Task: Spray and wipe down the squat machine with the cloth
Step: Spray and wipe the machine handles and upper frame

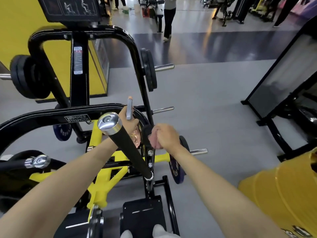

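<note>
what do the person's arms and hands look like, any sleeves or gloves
Both the left hand and the right hand are bare: no gloves, and no watch, ring or band shows. No sleeve shows below the elbows. A yellow garment with dark print shows at the lower right.

squat machine (51, 114) frame is rendered in black painted metal, glossy, with highlights caught along the tubes. lower arms (103, 182) are coated in smooth yellow paint. handle grip (130, 148) is covered in a matt black, finely textured sleeve; its end cap (108, 120) is polished chrome. weight pegs (163, 67) are finished in the same bright metal. weight plates (151, 73) are seen as dull black, rubber-like. cloth (153, 142) is noted as pink, soft, crumpled fabric. spray bottle (129, 110) is topped with matt grey plastic over a clear tinted body. floor (214, 109) is matt grey nearby, dark and glossy farther off. yellow sleeve (283, 194) is matt fabric.
</note>
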